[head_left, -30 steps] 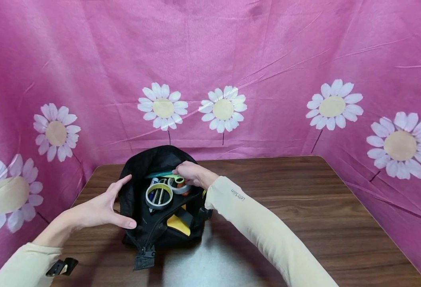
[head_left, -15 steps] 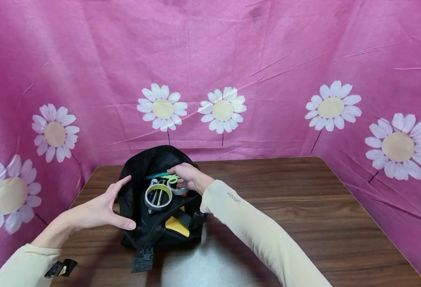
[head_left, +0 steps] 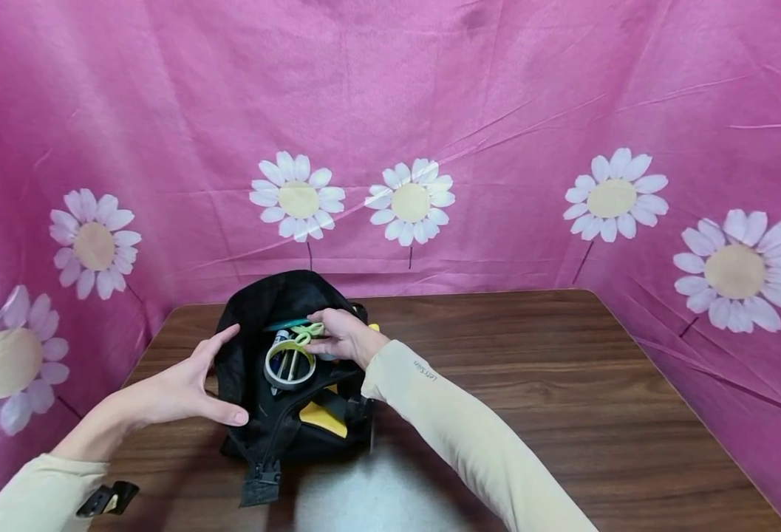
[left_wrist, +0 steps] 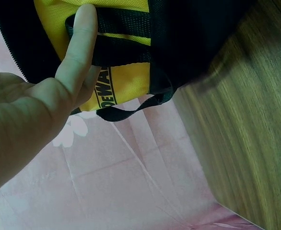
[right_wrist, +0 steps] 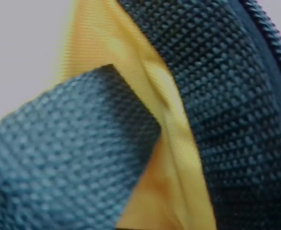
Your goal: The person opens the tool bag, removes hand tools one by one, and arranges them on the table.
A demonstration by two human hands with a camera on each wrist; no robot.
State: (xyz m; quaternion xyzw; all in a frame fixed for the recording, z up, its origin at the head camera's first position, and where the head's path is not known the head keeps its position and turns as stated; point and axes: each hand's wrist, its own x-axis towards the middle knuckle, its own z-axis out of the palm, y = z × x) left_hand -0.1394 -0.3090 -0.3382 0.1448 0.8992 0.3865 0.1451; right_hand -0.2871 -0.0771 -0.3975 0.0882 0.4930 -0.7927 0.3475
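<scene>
A black and yellow tool bag [head_left: 236, 384] stands unzipped on the table, its mouth facing me. My left hand [head_left: 176, 388] rests against its left side, thumb and fingers spread. The left wrist view shows a straight finger lying across a black strap [left_wrist: 123, 48] on the yellow fabric. Inside the mouth, my right hand [head_left: 349, 336] pinches scissors with light green handles [head_left: 307, 334]; their blades are hidden. Just below the handles, a tape roll [head_left: 287, 385] leans over several pens. A teal item [head_left: 288, 324] lies behind. The right wrist view holds only yellow cloth [right_wrist: 164, 120] and black webbing.
A buckle strap [head_left: 261, 480] hangs from the bag's front onto the wooden table [head_left: 530, 384]. Behind the table hangs a pink cloth [head_left: 496, 89] with printed daisies.
My right hand has shifted left and slightly turned inside the bag. The green scissor handles have moved left with it, over the tape roll. My left hand stays at the bag's side.
</scene>
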